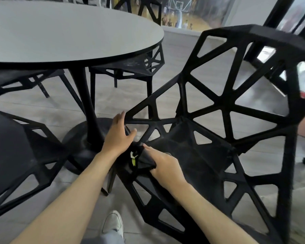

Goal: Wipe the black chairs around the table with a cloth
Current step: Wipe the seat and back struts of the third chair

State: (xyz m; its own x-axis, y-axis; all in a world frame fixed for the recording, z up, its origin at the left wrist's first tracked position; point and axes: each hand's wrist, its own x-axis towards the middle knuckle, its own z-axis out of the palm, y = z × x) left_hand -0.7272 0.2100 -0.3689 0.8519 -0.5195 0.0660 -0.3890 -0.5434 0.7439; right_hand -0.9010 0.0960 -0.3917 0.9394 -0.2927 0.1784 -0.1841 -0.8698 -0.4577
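The right hand (165,166) is gripping a bunched dark cloth (144,160) against the front corner of the nearest black chair (218,110), at six o'clock from the table (69,32). The left hand (117,136), fingers spread, is bracing the seat's edge at eleven o'clock from the cloth. The cloth is appearing soft and light, best kept bunched in the palm; the chair is looking stiff, best steadied by its frame bars.

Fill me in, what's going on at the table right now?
A person is wiping a black lattice chair pulled out beside the round table. The right hand holds a dark cloth against the front corner of the seat. The left hand is open, its fingers resting on the chair's front edge, apparently steadying it. Other black chairs stand tucked around the table; whether those have been wiped cannot be told.
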